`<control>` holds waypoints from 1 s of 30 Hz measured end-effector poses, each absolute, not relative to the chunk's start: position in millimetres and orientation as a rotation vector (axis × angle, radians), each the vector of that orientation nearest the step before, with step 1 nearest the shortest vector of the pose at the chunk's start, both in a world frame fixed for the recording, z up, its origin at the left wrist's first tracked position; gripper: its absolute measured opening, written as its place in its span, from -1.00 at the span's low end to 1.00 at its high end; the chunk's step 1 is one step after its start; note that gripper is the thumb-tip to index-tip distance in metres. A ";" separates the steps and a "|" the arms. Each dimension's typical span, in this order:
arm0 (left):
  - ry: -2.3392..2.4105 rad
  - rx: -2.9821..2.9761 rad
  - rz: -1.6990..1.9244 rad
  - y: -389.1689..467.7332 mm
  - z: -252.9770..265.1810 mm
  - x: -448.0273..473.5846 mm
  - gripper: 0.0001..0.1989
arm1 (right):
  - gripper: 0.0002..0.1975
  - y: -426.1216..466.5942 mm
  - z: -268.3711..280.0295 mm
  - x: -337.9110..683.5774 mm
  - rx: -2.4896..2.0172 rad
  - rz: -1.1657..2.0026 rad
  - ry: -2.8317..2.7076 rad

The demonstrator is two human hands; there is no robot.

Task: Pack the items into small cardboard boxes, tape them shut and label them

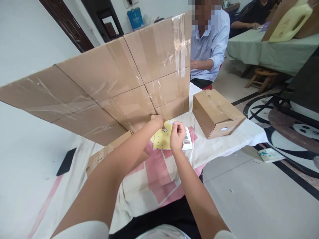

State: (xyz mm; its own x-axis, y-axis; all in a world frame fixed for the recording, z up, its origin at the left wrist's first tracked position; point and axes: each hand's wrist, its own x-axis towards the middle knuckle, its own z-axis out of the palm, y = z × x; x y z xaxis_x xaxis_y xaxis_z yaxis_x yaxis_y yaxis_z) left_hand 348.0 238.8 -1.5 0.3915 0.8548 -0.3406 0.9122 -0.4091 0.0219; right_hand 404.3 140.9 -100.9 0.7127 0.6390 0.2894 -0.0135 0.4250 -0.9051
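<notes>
A cardboard screen (139, 66) stands along the cloth-covered worktop (216, 149), and here, mid-frame, lies the yellow sheet (159, 142). On it, a small pale tag (165, 130) sits just below the fingertips of the left hand (158, 121), clearly the nearer one; the right hand (177, 134) hovers to its right, fingers curled. Whether either hand's fingers grip anything, I can't tell; the tag's long axis is too small to call.

There are the wearer's two hands (158, 121) (177, 134), one yellow sheet (159, 141), one cardboard panel (132, 76) and two nearby boxes (216, 109) (103, 151)
</notes>
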 end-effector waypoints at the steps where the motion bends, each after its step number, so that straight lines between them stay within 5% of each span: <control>1: 1.623 2.458 -0.375 230.8 10.4 334.1 -0.66 | -0.73 140.5 -101.1 403.9 -1.064 0.465 -0.693; 6: 2.016 2.446 0.000 167.6 54.6 204.7 -0.51 | -0.71 141.0 -102.9 397.4 -1.012 0.640 -0.736; 8: 2.285 2.224 0.282 140.6 50.2 150.0 -0.51 | -0.72 140.4 -104.0 391.8 -1.012 0.758 -0.801; 11: 2.240 2.065 0.236 112.3 26.7 98.3 -0.47 | -0.71 137.1 -107.3 380.7 -0.996 0.921 -0.942; 17: 2.144 1.948 0.158 105.8 7.3 78.5 -0.36 | -0.75 129.8 -113.6 362.7 -0.924 1.125 -1.287; 22: 1.981 1.999 0.135 102.6 12.9 70.3 -0.46 | -0.74 125.1 -107.4 361.7 -0.804 1.275 -1.406; 25: 1.951 2.022 0.155 97.9 12.1 65.4 -0.50 | -0.88 117.6 -102.1 362.1 -0.717 1.184 -1.617; 30: 1.963 2.039 0.143 99.4 8.4 64.2 -0.53 | -0.80 103.9 -99.4 359.9 -0.568 0.945 -1.962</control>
